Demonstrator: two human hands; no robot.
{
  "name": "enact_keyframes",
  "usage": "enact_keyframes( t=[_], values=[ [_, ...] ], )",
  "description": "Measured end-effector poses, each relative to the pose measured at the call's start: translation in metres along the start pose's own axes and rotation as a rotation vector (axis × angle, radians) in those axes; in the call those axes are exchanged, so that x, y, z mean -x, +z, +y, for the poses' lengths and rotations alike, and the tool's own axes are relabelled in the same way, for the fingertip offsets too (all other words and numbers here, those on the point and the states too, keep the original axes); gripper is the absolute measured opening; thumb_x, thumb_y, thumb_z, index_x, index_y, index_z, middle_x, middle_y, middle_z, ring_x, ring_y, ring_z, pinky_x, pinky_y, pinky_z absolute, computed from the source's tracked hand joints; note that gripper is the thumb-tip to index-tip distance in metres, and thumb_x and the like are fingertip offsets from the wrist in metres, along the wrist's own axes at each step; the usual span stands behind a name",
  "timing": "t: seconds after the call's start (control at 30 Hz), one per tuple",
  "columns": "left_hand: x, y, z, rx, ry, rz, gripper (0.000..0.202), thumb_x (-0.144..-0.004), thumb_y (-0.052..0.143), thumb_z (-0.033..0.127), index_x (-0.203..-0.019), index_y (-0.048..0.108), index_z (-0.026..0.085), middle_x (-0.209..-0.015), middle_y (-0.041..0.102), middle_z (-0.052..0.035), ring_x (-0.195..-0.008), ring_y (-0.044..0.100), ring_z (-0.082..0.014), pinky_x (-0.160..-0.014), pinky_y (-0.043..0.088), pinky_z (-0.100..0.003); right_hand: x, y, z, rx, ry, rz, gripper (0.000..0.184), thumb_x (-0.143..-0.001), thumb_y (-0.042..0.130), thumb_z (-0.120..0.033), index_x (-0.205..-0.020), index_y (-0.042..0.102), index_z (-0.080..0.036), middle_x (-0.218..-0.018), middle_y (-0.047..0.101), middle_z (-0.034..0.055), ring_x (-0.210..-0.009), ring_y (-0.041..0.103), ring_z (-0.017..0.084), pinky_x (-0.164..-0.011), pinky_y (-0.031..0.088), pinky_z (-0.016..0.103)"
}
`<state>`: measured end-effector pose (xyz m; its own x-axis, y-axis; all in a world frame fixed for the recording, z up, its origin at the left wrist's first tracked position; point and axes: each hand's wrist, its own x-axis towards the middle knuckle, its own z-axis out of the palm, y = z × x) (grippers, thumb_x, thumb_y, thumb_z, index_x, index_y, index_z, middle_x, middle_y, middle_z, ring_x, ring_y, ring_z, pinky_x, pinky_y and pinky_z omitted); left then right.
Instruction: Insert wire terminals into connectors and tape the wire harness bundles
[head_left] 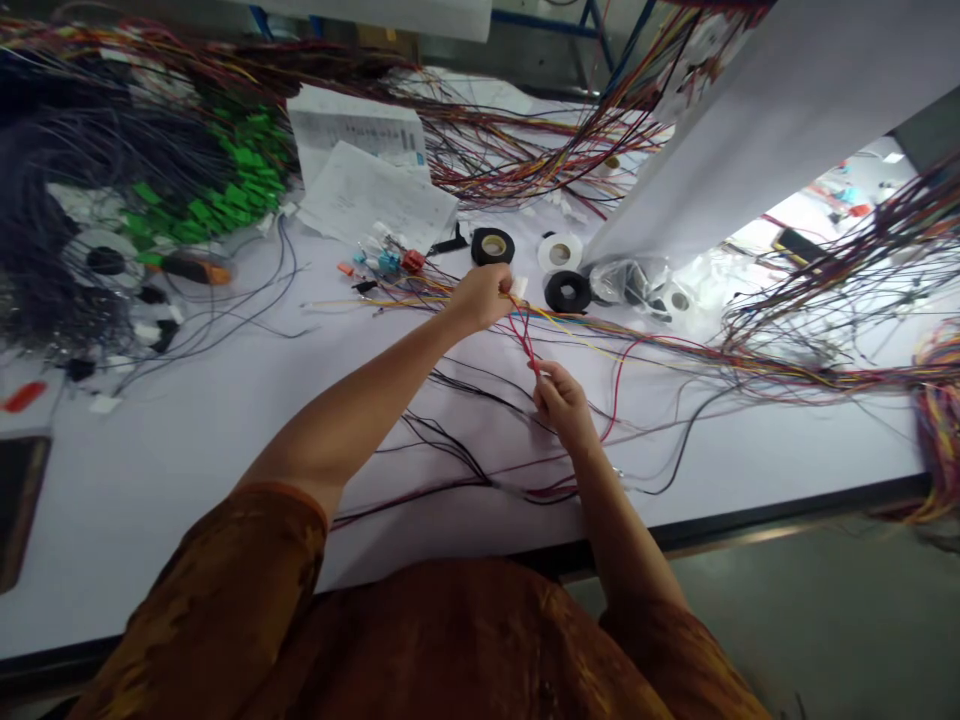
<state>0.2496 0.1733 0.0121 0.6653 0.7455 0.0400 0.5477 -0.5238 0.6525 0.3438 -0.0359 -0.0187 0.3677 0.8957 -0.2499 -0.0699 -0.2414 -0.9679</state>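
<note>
Red wires (525,338) stretch between my two hands over the white table. My left hand (484,298) is closed at their upper end, above a long bundle of coloured wires (660,343). Lower and to the right, my right hand (562,400) pinches the same red wires between thumb and fingers. Blue and red connectors (390,262) lie at the bundle's left end. Black wires (457,450) run across the table below my hands. A black tape roll (493,246) sits just beyond my left hand, and another black roll (568,292) to its right.
Paper sheets (375,190) lie at the back. Dark wires with green connectors (240,180) are heaped at left. A white slanted panel (720,130) rises at right, near a clear plastic bag (637,280). The table's dark front edge (795,510) runs close to my body.
</note>
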Motion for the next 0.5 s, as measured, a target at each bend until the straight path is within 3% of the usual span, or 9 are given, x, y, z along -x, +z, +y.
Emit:
enact_keyframes(
  t=[0.1, 0.17, 0.27, 0.33, 0.4, 0.5],
  values=[
    [0.003, 0.002, 0.006, -0.022, -0.021, 0.038, 0.033, -0.075, 0.060, 0.008, -0.106, 0.062, 0.019, -0.091, 0.068, -0.0054, -0.088, 0.064, -0.0222, -0.077, 0.046, -0.032, -0.003, 0.005, 0.002, 0.120, -0.018, -0.038, 0.031, -0.086, 0.052, -0.032, -0.115, 0.056, -0.022, -0.051, 0.042, -0.0102, -0.043, 0.034, 0.008, -0.045, 0.027, 0.022],
    [0.006, 0.005, 0.007, -0.028, -0.004, 0.043, 0.043, -0.076, 0.059, 0.008, -0.117, 0.058, 0.020, -0.096, 0.069, -0.0057, -0.090, 0.064, -0.0224, -0.078, 0.046, -0.032, -0.007, 0.006, -0.001, 0.197, -0.063, -0.006, 0.031, -0.084, 0.053, -0.029, -0.114, 0.052, -0.022, -0.060, 0.051, -0.0074, -0.048, 0.042, 0.009, -0.048, 0.033, 0.023],
    [0.009, 0.006, 0.005, -0.032, 0.052, 0.030, 0.042, -0.077, 0.061, 0.012, -0.118, 0.058, 0.019, -0.098, 0.069, -0.0064, -0.092, 0.064, -0.0228, -0.079, 0.046, -0.031, -0.021, 0.005, -0.013, 0.324, -0.242, 0.138, 0.028, -0.079, 0.062, -0.029, -0.106, 0.055, -0.023, -0.086, 0.059, 0.0015, -0.070, 0.053, 0.013, -0.061, 0.044, 0.026],
    [0.010, 0.006, 0.004, -0.023, 0.083, 0.027, 0.036, -0.080, 0.060, 0.015, -0.115, 0.059, 0.019, -0.098, 0.069, -0.0062, -0.093, 0.064, -0.0222, -0.080, 0.046, -0.031, -0.037, 0.006, -0.024, 0.325, -0.310, 0.180, 0.030, -0.078, 0.068, -0.032, -0.105, 0.058, -0.023, -0.089, 0.058, 0.0028, -0.078, 0.052, 0.015, -0.067, 0.045, 0.028],
    [0.011, 0.005, 0.005, -0.024, 0.111, 0.032, 0.034, -0.081, 0.059, 0.015, -0.116, 0.059, 0.018, -0.103, 0.069, -0.0070, -0.096, 0.063, -0.0220, -0.083, 0.046, -0.031, -0.056, 0.009, -0.033, 0.159, -0.216, 0.112, 0.031, -0.081, 0.067, -0.039, -0.107, 0.059, -0.024, -0.081, 0.056, 0.0006, -0.070, 0.049, 0.013, -0.062, 0.043, 0.026],
    [0.016, 0.002, 0.008, -0.131, 0.126, 0.065, 0.038, -0.082, 0.058, 0.012, -0.120, 0.058, 0.019, -0.120, 0.064, -0.0105, -0.111, 0.059, -0.0260, -0.093, 0.045, -0.036, -0.081, 0.018, -0.040, -0.272, 0.043, -0.012, 0.033, -0.090, 0.057, -0.053, -0.101, 0.058, -0.022, -0.068, 0.052, -0.0029, -0.054, 0.043, 0.009, -0.051, 0.038, 0.022]
  ],
)
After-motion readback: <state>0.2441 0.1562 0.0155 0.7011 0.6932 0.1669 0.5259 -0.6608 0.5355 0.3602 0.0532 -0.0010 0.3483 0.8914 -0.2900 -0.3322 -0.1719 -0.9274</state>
